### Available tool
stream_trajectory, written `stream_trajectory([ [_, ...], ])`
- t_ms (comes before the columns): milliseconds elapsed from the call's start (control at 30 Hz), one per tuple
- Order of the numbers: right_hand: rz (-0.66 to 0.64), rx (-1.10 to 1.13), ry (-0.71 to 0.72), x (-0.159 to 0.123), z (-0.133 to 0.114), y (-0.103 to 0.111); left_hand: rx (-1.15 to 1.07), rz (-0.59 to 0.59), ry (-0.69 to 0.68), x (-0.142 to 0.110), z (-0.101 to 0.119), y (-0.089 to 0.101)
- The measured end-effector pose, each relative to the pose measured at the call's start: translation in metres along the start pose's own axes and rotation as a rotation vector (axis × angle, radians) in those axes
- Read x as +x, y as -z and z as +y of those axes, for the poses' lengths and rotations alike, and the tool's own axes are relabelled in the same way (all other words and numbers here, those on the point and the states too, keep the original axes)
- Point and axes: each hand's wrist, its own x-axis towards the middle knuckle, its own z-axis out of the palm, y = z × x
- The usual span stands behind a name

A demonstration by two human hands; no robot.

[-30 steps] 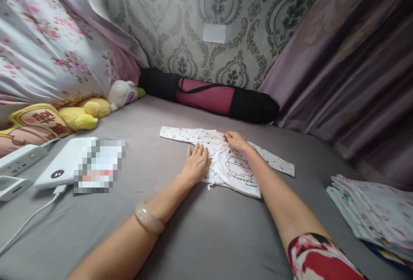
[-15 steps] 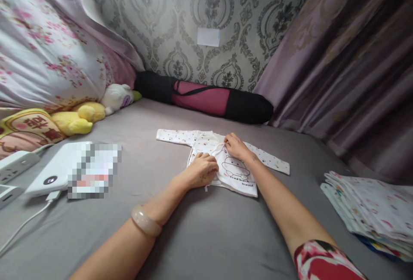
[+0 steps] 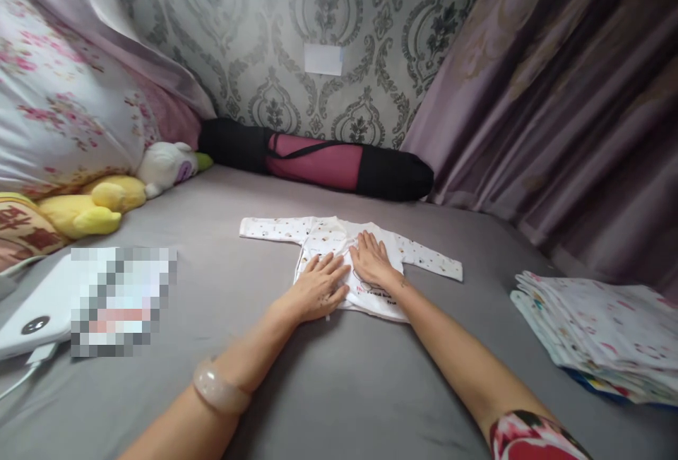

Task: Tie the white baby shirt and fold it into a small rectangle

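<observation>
A small white baby shirt (image 3: 323, 234) with coloured dots and a printed bear lies spread on the grey bed sheet (image 3: 339, 375), both long sleeves stretched out sideways. My left hand (image 3: 316, 285) lies flat on the shirt's lower left part, fingers stretched out. My right hand (image 3: 372, 261) lies flat beside it on the chest print, fingers spread. Both hands press on the cloth and hold nothing. A pale bangle (image 3: 218, 389) sits on my left wrist.
A stack of folded printed cloths (image 3: 598, 329) lies at the right. A white power bank (image 3: 39, 308) with a cable is at the left, near yellow and white plush toys (image 3: 114, 195). A black and pink rolled bag (image 3: 318, 162) lies along the wall. Curtains hang at the right.
Both hands went from pinching the shirt's middle to lying flat on it, side by side. The view has shifted a little to the right.
</observation>
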Motion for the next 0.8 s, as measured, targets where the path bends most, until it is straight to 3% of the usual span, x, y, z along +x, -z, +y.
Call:
stream_trajectory([
  [233,0.054,0.007,-0.050,0.031,0.001,0.001,-0.036,-0.097,0.054,0.005,0.001,0.006],
  [367,0.055,0.045,-0.003,0.032,0.005,0.005,-0.065,-0.102,0.064,0.006,-0.002,0.005],
  [567,-0.041,0.113,0.066,-0.010,0.006,0.008,-0.107,-0.034,0.029,0.005,-0.014,-0.004],
  [800,-0.061,0.116,0.146,-0.078,-0.020,0.000,-0.080,-0.038,0.083,0.005,-0.014,-0.007],
])
